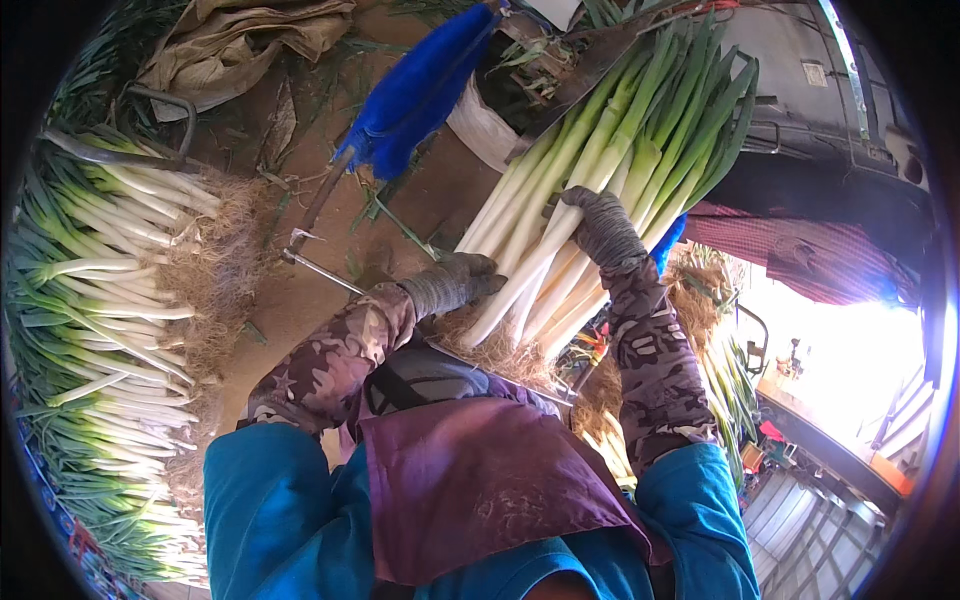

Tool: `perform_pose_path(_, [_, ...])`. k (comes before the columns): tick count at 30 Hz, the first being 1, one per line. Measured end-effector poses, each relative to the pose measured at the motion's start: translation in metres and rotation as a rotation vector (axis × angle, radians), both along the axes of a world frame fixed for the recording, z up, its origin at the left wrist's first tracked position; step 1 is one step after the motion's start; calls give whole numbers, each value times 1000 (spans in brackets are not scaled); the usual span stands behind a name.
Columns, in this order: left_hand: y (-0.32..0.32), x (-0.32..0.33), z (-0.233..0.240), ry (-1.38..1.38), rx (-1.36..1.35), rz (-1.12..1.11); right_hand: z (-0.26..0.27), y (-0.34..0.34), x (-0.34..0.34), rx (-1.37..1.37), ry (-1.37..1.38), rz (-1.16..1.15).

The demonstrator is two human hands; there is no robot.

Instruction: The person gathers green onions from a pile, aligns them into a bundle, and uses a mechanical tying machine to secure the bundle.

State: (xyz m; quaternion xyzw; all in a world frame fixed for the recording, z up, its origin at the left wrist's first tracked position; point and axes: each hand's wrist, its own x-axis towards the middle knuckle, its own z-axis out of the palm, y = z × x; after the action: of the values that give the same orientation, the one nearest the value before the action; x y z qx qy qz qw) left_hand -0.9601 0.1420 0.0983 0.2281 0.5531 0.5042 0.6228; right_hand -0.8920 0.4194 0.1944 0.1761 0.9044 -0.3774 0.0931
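Note:
A bundle of large green onions [562, 247] lies slanting before me, with its white stalks and hairy roots toward my lap and its green leaves at the upper right. My right hand [604, 225], in a grey knit glove, has its fingers curled around a thick white stalk on top of the bundle. Lower down, my left hand [457, 283], gloved alike, touches the left side of the stalks just above the roots; whether its fingers grip one is hidden. Under the roots shows the thin edge of a metal tray or plate [502, 375].
To the left, a long heap of green onions [112, 315] lies with roots facing me. A blue cloth [420, 90] hangs on a rusty rod [322, 195] ahead. Brown sacking [247, 52] lies at the upper left. More onions [727, 367] are stacked behind my right arm.

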Motion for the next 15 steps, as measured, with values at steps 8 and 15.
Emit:
perform_pose_path(8, [3, -10, 39, 830, -187, -297, 19, -43, -7, -661, -164, -865])
perform_pose_path(15, [-17, -16, 55, 1060, -155, -329, 44, -79, 2, -737, -241, -826])
